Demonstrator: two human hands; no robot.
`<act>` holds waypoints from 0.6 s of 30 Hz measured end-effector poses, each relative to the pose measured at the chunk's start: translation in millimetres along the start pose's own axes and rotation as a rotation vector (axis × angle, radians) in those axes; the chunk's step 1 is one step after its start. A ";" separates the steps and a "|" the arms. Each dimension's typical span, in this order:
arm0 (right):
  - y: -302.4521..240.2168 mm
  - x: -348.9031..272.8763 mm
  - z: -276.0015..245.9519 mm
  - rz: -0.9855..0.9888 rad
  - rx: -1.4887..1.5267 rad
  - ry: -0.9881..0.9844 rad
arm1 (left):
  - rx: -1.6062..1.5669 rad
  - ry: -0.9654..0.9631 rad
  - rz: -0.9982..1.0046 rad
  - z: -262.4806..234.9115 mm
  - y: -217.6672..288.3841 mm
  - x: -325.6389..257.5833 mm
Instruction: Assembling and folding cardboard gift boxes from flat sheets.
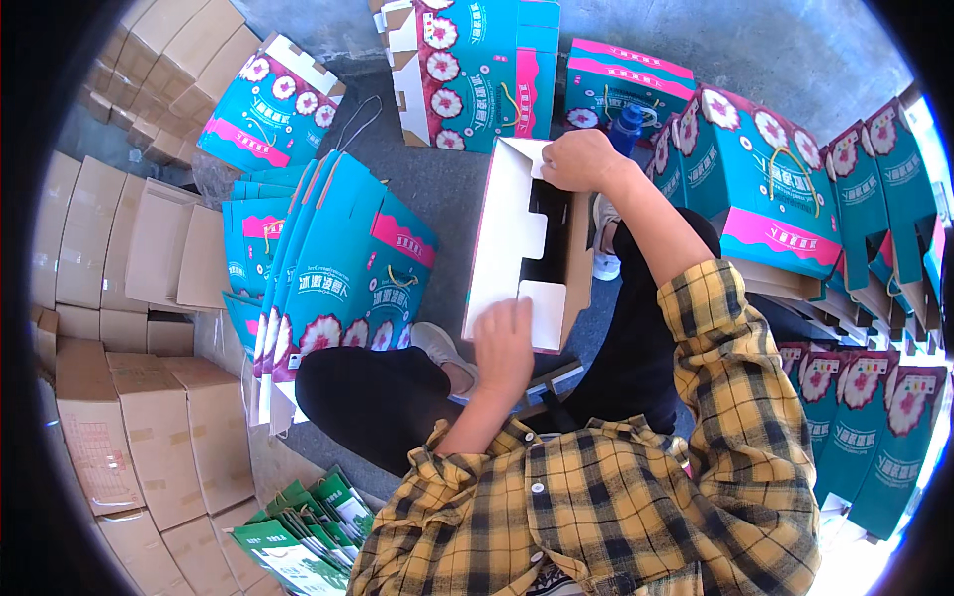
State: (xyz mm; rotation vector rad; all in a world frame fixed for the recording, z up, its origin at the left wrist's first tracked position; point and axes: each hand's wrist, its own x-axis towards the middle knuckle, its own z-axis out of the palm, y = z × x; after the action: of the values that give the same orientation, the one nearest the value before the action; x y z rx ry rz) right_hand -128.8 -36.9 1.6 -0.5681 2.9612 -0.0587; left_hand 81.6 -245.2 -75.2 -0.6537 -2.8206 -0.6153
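Note:
Between my knees stands a carton (502, 223) with its white inner flaps folded partly over a dark opening. My right hand (579, 161) is closed on its far end, with the fingers bent over a white flap. At the near end, my left hand (504, 348) lies against the white cardboard, fingers stretched out and slightly blurred. Its thumb is hard to make out. To the left leans a bundle of flattened teal gift boxes (333, 243) with pink bands and printed round slices.
Teal gift boxes stand upright (482, 74) ahead and at the right (780, 189). A blue bottle (626, 127) is beyond my right hand. Brown cartons (149, 417) are stacked along the left. Green-and-white packages (308, 526) lie at the lower left.

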 end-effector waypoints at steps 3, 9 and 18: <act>-1.0 -0.2 0.8 -0.009 -0.036 -0.059 | -0.083 0.007 0.120 5.9 14.6 -5.1; -2.6 3.9 4.5 -0.001 -0.106 -0.177 | -0.142 -0.049 0.005 0.5 49.6 8.0; 13.3 -23.6 -2.1 -0.036 0.044 -0.250 | -0.203 -0.104 0.086 -19.0 -12.2 -9.7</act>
State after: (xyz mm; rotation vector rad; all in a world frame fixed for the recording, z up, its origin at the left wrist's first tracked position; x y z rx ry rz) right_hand -112.2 -15.7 5.7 -0.5773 2.7015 -0.0519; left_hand 86.2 -267.0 -65.0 -0.8611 -2.8298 -0.8836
